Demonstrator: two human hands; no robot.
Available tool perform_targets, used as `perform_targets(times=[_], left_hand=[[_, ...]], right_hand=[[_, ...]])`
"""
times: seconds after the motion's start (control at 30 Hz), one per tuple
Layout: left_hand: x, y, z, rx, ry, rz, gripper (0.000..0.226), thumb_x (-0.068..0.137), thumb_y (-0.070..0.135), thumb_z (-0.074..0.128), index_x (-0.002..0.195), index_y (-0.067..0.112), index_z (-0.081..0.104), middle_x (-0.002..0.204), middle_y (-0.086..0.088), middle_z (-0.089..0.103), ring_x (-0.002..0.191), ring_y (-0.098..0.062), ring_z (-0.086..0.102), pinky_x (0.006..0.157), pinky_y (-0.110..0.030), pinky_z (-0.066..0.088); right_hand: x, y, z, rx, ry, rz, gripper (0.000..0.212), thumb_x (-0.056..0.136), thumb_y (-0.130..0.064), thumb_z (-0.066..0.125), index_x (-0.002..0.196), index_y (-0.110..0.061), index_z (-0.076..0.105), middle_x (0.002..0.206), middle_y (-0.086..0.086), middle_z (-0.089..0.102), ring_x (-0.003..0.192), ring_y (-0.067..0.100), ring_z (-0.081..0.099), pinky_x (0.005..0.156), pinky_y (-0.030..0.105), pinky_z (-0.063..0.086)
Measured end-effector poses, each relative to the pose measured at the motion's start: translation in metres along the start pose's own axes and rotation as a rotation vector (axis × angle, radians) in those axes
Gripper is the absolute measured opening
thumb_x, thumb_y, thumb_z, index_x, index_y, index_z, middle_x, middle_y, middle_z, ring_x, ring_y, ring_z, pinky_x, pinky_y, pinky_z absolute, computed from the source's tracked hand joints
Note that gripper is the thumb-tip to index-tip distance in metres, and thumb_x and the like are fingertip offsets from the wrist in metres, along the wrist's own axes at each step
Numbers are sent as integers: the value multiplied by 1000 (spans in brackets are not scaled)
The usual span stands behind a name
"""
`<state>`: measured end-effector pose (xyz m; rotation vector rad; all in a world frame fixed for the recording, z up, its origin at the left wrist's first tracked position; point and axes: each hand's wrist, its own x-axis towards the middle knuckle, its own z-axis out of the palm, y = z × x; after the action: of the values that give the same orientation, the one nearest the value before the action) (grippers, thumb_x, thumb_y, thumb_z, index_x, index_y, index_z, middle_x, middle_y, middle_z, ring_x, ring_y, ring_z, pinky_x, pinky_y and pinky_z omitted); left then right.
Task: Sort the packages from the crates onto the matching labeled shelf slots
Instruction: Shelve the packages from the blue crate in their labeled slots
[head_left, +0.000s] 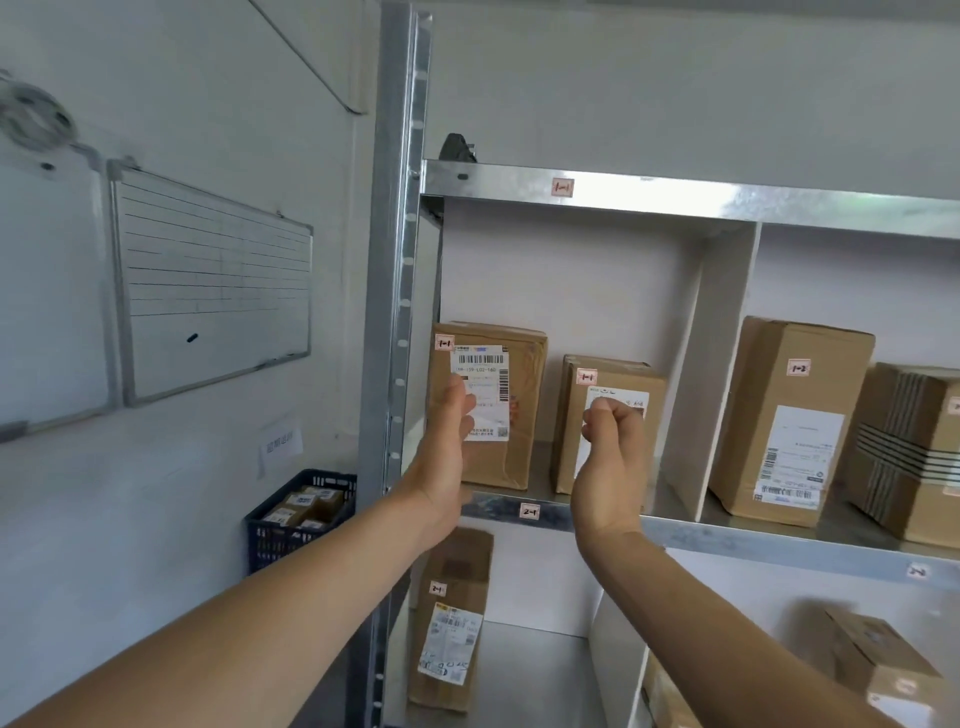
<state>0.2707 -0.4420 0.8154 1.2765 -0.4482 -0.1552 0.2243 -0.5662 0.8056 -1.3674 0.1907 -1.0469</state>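
Two brown cardboard boxes tagged 1-1 stand upright in the shelf slot under the 1-1 label (562, 187): a taller box (514, 384) at the left and a shorter box (631, 379) to its right. My left hand (447, 457) is raised in front of the taller box with flat, straight fingers over its white shipping label; contact is unclear. My right hand (610, 457) hovers in front of the shorter box with fingers curled into a loose fist, holding nothing.
The 1-2 slot at right holds a tall box (795, 415) and a taped box (914, 447). Below, the 2-1 slot (529, 512) holds one box (454, 623). A dark blue crate (270, 540) with several small packages sits by the wall. A metal upright (387, 312) frames the shelf.
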Motion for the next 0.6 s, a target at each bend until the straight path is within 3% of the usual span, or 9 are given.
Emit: perform_targets(times=[0.13, 0.2, 0.27, 0.4, 0.6], left_hand=[[-8, 12, -29, -1, 6, -7, 75, 86, 78, 22, 143, 37, 46, 150, 8, 49, 147, -24, 34, 120, -55, 16], [-12, 19, -43, 8, 44, -31, 83, 85, 80, 21, 153, 35, 36, 161, 5, 35, 151, -28, 26, 119, -60, 16], [-16, 23, -57, 19, 67, -35, 90, 81, 83, 21, 156, 35, 29, 165, 4, 25, 152, -29, 22, 120, -63, 14], [-25, 30, -85, -1, 140, -15, 80, 91, 75, 21, 157, 31, 30, 165, 2, 26, 151, -27, 24, 118, -60, 18], [-26, 35, -126, 62, 250, -2, 82, 89, 80, 21, 156, 33, 32, 166, 0, 25, 151, -28, 24, 119, -67, 9]], right_hand=[[-15, -5, 25, 30, -60, 21, 17, 109, -34, 45, 106, -21, 55, 97, -7, 63, 89, 5, 60, 76, 20, 48], [-22, -6, 38, 33, -93, 23, 19, 109, -33, 46, 112, -18, 56, 98, -7, 64, 88, -1, 62, 71, 12, 47], [-31, -6, 52, 46, -136, 26, 18, 109, -33, 47, 114, -19, 57, 103, -9, 65, 94, 0, 63, 76, 12, 45], [-46, -7, 77, 107, -213, 47, 10, 107, -31, 49, 105, -29, 58, 104, -14, 64, 98, 1, 59, 82, 12, 40], [-60, -3, 115, 148, -350, 63, 15, 106, -29, 52, 107, -15, 58, 95, -8, 58, 87, 4, 52, 84, 23, 42]])
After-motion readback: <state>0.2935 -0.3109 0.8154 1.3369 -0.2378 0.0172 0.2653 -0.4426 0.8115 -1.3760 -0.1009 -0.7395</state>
